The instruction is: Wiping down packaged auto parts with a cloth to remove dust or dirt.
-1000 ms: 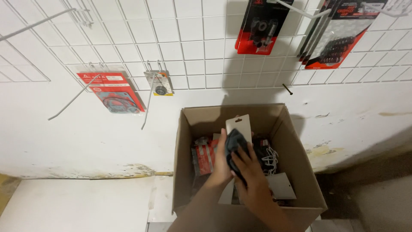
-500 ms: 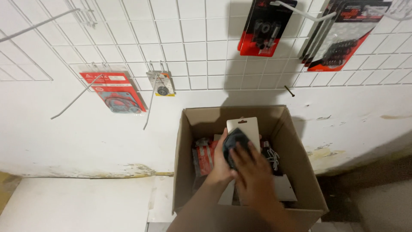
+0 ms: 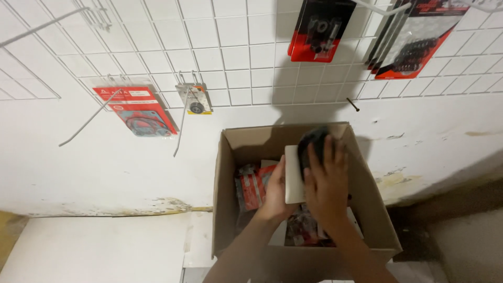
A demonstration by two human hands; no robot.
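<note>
Both hands work over an open brown cardboard box point(image 3: 230, 209) that stands against a white wall beneath a white wire grid panel point(image 3: 230, 47). The left hand point(image 3: 276, 193) grips the lower left edge of a white backing card carrying a rounded black part point(image 3: 294, 178), fingers closed round it, while the right hand point(image 3: 326, 181) lies over the front of the same package with its fingers spread across the black part, pressing on it. The package is held upright above the box's middle, near the back wall of the box. Inside the box, to the left of the hands, lie red-and-clear blister packs point(image 3: 251, 184), and more packets show below the wrists. On the grid hang a red flat pack with a ring-shaped gasket point(image 3: 137, 111), a small clear packet with a round dark part point(image 3: 196, 99), a red-and-black carded pack point(image 3: 319, 29) and another red-and-black pack point(image 3: 414, 39) at the upper right.
</note>
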